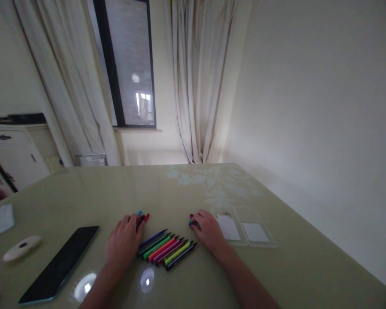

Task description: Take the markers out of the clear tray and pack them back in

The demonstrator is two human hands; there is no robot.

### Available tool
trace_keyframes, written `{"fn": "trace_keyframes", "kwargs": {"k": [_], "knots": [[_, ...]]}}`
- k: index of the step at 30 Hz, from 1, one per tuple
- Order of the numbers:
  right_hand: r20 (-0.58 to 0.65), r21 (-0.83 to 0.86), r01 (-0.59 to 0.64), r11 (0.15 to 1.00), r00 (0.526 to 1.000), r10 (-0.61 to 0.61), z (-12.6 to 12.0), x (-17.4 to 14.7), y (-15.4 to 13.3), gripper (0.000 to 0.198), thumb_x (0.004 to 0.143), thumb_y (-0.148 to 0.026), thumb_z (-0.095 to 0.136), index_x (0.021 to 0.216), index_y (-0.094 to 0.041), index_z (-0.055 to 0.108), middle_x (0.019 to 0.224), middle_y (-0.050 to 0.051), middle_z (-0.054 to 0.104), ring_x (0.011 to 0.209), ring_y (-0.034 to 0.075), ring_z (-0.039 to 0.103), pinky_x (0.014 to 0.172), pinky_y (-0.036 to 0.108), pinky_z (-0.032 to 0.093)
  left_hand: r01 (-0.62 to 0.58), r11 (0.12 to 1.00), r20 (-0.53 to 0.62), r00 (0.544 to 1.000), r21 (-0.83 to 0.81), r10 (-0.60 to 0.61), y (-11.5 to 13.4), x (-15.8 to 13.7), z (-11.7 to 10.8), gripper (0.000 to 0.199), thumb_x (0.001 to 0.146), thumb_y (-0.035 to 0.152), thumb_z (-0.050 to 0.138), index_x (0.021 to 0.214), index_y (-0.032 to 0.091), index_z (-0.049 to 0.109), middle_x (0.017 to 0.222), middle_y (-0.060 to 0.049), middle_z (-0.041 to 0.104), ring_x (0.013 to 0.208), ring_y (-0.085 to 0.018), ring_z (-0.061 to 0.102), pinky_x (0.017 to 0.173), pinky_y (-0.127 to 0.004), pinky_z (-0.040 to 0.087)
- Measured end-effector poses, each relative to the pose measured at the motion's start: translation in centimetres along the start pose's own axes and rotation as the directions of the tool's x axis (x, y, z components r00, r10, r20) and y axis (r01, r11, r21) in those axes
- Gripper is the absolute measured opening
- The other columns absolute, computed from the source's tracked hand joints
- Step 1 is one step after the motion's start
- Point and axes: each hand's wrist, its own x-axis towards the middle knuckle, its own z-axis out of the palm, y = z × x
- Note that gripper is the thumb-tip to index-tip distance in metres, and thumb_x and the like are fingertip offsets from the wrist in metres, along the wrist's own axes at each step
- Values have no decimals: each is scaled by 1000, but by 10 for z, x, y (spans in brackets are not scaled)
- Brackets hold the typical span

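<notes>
A row of capped felt-tip markers (166, 249) lies slantwise on the table between my hands, in dark blue, green, orange, pink, purple and yellow-green. My left hand (122, 241), just left of the row, is closed around a few markers; blue, black and red (146, 217) ends stick out past the fingers. To the right of the row, my right hand (209, 229) has its fingers curled over more markers (191, 222), with only small red, blue and green ends showing. Beside that hand lies an open clear plastic case (272, 241) with white paper inserts.
A dark tablet (61, 262) lies at the left, with a white oval object (22, 248) and a folded white sheet (0, 220) beyond it. The glossy table (141, 184) meets a wall on the right. Curtains and a window stand behind.
</notes>
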Motion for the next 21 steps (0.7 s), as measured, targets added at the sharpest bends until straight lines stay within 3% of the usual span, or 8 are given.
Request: {"fn": "trace_keyframes", "kwargs": {"k": [6, 10, 13, 16, 18, 21], "knots": [[-92, 38, -34, 999, 995, 37, 0, 1, -4, 11, 94, -20, 67, 103, -21, 73, 104, 6, 70, 102, 23, 64, 91, 32, 49, -34, 999, 59, 998, 30, 32, -4, -1, 1, 27, 105, 37, 41, 102, 21, 63, 105, -8, 67, 100, -25, 66, 84, -34, 49], [-123, 74, 22, 997, 992, -13, -3, -4, -14, 14, 96, -20, 65, 107, -22, 73, 105, 6, 70, 102, 22, 65, 93, 33, 50, -92, 996, 9, 996, 4, 92, -2, 2, 3, 24, 103, 33, 44, 99, 20, 64, 103, -8, 65, 97, -24, 65, 87, -36, 49], [-134, 99, 125, 987, 985, -111, -6, -9, -24, 35, 97, -25, 65, 132, -24, 63, 117, 7, 68, 109, 23, 63, 96, 35, 50, -259, 958, -97, 964, -119, 249, 12, 1, 6, 19, 102, 30, 47, 98, 21, 64, 102, -7, 66, 96, -24, 65, 90, -38, 49], [-142, 84, 273, 958, 955, -260, -4, -12, -31, 55, 98, -31, 65, 149, -25, 47, 131, 9, 64, 119, 22, 60, 102, 35, 48, -478, 845, -192, 876, -240, 442, 34, -10, 9, 14, 102, 27, 49, 98, 22, 62, 99, -6, 68, 92, -23, 66, 87, -36, 50], [-119, 25, 347, 938, 932, -342, 0, -13, -32, 40, 100, -29, 62, 139, -24, 58, 120, 8, 69, 112, 21, 63, 99, 33, 49, -556, 780, -194, 831, -286, 522, 48, -20, 10, 14, 100, 20, 48, 103, 23, 61, 98, -5, 70, 89, -22, 68, 81, -33, 50], [-77, -71, 407, 911, 908, -411, 7, -12, -32, 20, 101, -28, 59, 117, -22, 70, 94, 4, 74, 91, 19, 67, 87, 29, 50, -571, 759, -130, 817, -312, 562, 61, -32, 6, 18, 100, 17, 45, 108, 25, 60, 99, -4, 73, 84, -20, 71, 72, -29, 49]]}}
